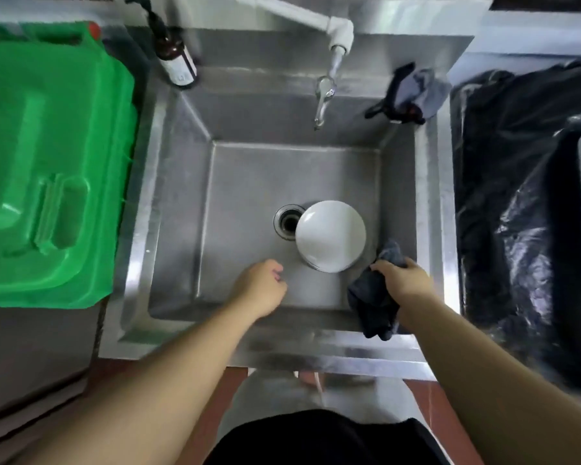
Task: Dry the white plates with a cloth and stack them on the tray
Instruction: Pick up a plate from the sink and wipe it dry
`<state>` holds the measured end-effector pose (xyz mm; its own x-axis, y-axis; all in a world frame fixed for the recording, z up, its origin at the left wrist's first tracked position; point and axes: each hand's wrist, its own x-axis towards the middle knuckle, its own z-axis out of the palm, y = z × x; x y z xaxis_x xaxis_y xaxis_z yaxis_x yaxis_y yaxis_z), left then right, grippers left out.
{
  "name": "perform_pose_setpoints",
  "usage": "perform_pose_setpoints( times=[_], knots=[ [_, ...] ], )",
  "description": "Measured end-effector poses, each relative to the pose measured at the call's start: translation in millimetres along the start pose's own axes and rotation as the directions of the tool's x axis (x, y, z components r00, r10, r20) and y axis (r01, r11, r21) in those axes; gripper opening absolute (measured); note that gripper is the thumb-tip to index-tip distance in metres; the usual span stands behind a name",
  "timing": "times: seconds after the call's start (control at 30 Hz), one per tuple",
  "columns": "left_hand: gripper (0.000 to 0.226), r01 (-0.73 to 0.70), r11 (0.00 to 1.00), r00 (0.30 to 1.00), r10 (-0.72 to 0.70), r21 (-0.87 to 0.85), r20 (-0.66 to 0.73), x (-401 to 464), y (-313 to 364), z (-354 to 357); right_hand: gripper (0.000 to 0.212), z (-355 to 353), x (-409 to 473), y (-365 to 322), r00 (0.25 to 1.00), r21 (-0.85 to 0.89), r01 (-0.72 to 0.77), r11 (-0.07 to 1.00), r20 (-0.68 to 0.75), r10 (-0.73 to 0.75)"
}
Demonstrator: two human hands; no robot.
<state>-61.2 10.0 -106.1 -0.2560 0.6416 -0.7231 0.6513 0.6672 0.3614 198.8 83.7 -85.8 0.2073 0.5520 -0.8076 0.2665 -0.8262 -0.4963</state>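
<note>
Stainless steel fills the middle of this kitchen corner, where a deep square sink (182, 209) is flanked by a bright green plastic bin lid (47, 169) on one side and a container lined with a crumpled black plastic bag (517, 209) on the other. Over the basin a white pipe runs to a metal tap (326, 95), its spout hanging above the back wall of the sink. A person in a dark top stands at the front edge with both bare forearms reaching in over the rim. On the sink floor, just beside the round drain (286, 223) and partly covering its edge, lies a small stack of white plates (330, 234), the top one bottom-up and gleaming. The right hand (403, 280) hovers near the stack's front right side, its fingers wrapped tightly around a bunched dark grey cloth (373, 303) that droops down toward the sink's near rim. The left hand (262, 283) hangs above the bare steel just left of the plates, its fingers curled loosely inward and holding nothing, clear of the stack. On the back ledge a brown pump bottle (176, 58) stands at the left corner, and a second rag (413, 94), grey and dark, is heaped at the right corner.
</note>
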Motion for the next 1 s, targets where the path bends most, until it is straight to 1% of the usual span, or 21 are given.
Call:
perform_pose_setpoints(
  times=[0.07,0.17,0.33,0.47,0.53,0.6,0.67,0.73,0.77,0.83,0.9,0.93,1.0],
  knots=[
    [0.039,-0.002,1.000,1.000,0.002,0.000,0.005,23,1,1,0.027,9,13,6,0.999,0.026,-0.018,0.999,-0.037,0.019],
    [0.037,0.009,1.000,1.000,-0.009,-0.010,0.008,57,6,12,0.030,22,40,16,0.996,0.080,-0.065,0.995,-0.055,0.070],
    [0.037,0.052,0.997,0.999,-0.052,-0.058,-0.001,107,17,43,0.023,38,84,34,0.990,0.120,-0.116,0.986,-0.071,0.125],
    [0.034,0.112,0.980,0.992,-0.121,-0.162,-0.042,142,21,70,0.022,46,113,49,0.989,0.104,-0.097,0.990,-0.100,0.107],
    [0.023,0.135,0.972,0.986,-0.151,-0.193,-0.072,159,23,82,0.017,50,126,55,0.988,0.073,-0.069,0.995,-0.130,0.078],
    [0.012,0.168,0.963,0.980,-0.186,-0.213,-0.070,173,26,93,0.013,53,136,62,0.988,0.034,-0.016,0.999,-0.154,0.021],
    [0.012,0.217,0.927,0.968,-0.245,-0.307,-0.056,184,28,103,0.016,56,141,68,0.988,0.038,0.040,0.998,-0.152,-0.034],
    [0.023,0.258,0.869,0.946,-0.316,-0.422,-0.071,192,29,112,0.022,57,144,74,0.986,0.049,0.077,0.996,-0.152,-0.069],
    [0.024,0.265,0.848,0.935,-0.341,-0.458,-0.092,194,29,115,0.022,57,144,77,0.984,0.055,0.083,0.995,-0.161,-0.073],
    [0.015,0.272,0.808,0.916,-0.383,-0.523,-0.116,198,30,121,0.020,56,145,83,0.979,0.064,0.090,0.994,-0.188,-0.077],
    [0.012,0.291,0.772,0.900,-0.420,-0.565,-0.112,202,32,123,0.019,55,145,87,0.977,0.068,0.088,0.994,-0.199,-0.073],
    [0.010,0.305,0.758,0.895,-0.435,-0.576,-0.099,205,33,124,0.021,54,145,88,0.978,0.075,0.085,0.994,-0.196,-0.069],
    [0.010,0.335,0.742,0.890,-0.452,-0.581,-0.064,211,33,123,0.033,54,144,91,0.979,0.087,0.076,0.993,-0.193,-0.058]
  ],
)
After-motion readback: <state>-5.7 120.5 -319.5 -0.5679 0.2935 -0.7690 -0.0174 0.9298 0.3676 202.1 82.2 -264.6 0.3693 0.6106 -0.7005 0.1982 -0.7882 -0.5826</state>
